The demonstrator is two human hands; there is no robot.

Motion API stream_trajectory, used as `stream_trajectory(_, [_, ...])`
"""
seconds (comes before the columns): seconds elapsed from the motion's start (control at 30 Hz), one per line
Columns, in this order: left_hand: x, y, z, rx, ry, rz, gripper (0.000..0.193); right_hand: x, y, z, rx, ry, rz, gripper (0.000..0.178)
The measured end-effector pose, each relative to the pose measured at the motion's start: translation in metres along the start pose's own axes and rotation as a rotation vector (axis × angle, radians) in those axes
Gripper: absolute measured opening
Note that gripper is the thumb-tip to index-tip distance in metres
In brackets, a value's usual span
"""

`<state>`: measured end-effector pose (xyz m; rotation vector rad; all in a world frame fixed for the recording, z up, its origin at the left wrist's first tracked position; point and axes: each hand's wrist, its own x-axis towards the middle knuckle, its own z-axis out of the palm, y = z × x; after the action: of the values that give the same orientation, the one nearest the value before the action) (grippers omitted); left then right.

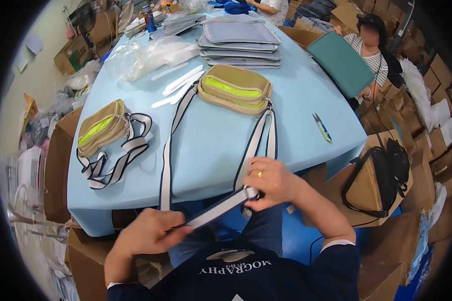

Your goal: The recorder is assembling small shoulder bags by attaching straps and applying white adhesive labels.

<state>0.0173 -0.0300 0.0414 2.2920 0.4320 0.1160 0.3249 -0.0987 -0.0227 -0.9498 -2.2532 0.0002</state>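
Between my two hands a white strap with dark edges (208,212) is pulled taut in front of the table's near edge. My left hand (149,232) is closed around one part of it. My right hand (267,184) pinches it at a metal slider buckle (251,192). The strap runs up to a tan crossbody bag (234,89) lying on the table, its zipped opening showing a bright lime lining. To the left lies a second tan bag (101,128), also with lime lining, its striped strap (120,161) bunched beside it.
On the light blue table (211,150) are thread snips (322,128), white strips (183,83), clear plastic (145,57) and a stack of grey cases (240,45). At right a person (370,50) holds a green case (340,64). Cardboard boxes and a black backpack (376,180) stand nearby.
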Motion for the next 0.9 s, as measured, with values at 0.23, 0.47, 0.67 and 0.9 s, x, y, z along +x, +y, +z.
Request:
stream_trajectory(0.23, [-0.007, -0.048, 0.003, 0.372, 0.261, -0.251, 0.021, -0.007, 0.025, 0.024, -0.229, -0.04, 0.089, 0.041])
stream_trajectory(0.47, [0.071, -0.068, 0.059, 0.234, 0.695, 0.139, 0.026, 0.01, 0.029, 0.039, -0.028, -0.131, 0.209, 0.053])
stream_trajectory(0.67, [0.103, -0.065, 0.083, -0.019, 0.477, 0.023, 0.017, 0.009, 0.037, 0.027, 0.064, -0.082, 0.219, 0.056])
stream_trajectory(0.9, [0.093, -0.032, 0.101, -0.405, 0.239, 0.013, 0.019, 0.018, 0.136, 0.006, -0.512, -0.028, 1.224, 0.104])
